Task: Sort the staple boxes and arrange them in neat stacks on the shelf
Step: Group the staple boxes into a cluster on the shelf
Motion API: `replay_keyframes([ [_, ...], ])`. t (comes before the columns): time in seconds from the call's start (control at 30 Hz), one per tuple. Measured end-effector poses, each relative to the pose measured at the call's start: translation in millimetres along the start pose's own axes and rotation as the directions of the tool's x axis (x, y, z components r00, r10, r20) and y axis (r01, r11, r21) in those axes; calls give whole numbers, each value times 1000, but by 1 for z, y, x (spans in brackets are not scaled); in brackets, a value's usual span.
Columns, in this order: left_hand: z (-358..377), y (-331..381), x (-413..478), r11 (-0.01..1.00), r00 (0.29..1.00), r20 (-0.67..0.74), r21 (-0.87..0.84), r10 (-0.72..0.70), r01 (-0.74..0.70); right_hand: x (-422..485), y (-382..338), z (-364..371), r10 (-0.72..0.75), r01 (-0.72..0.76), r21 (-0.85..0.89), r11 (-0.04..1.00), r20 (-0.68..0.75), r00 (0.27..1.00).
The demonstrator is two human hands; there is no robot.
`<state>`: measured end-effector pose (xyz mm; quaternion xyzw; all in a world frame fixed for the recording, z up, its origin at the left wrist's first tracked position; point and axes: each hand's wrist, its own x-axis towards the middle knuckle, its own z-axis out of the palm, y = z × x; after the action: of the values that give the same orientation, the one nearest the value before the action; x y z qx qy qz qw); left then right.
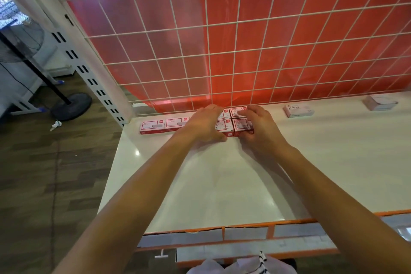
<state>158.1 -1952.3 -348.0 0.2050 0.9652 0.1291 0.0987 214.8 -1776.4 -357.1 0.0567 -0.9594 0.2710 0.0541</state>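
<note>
Red-and-white cardboard staple boxes (241,123): a flat cluster at the back of the glossy white shelf board (222,176), close against the white wire grid panel (222,51) with red sheeting behind it. Two matching boxes (164,125) lie side by side just left of the cluster, in line with it.
Left hand (205,123): palm down over the cluster's left part, fingers spread, thumb at the front edge.
Right hand (259,125): palm down over the right part, fingers curled onto the box tops; whether either hand grips a box cannot be told.
White box marked STAPLES (298,110): apart, to the right.
Pale grey-white box (380,102): further right, near the grid.
</note>
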Motion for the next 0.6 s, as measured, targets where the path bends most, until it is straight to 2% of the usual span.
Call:
replay_keyframes([
  [0.13, -5, 3, -2, 1000, 1000, 5, -16, -16, 16, 6, 3, -5, 30, -43, 95, 995, 137, 990],
  [0.23, -7, 5, -2, 1000, 1000, 7, -21, -21, 22, 16, 2, -15, 51, -62, 37, 997, 240, 969],
  [0.6, -6, 8, -5, 998, 999, -6, -46, -33, 33, 21, -4, -20, 84, -74, -50, 996, 241, 967],
])
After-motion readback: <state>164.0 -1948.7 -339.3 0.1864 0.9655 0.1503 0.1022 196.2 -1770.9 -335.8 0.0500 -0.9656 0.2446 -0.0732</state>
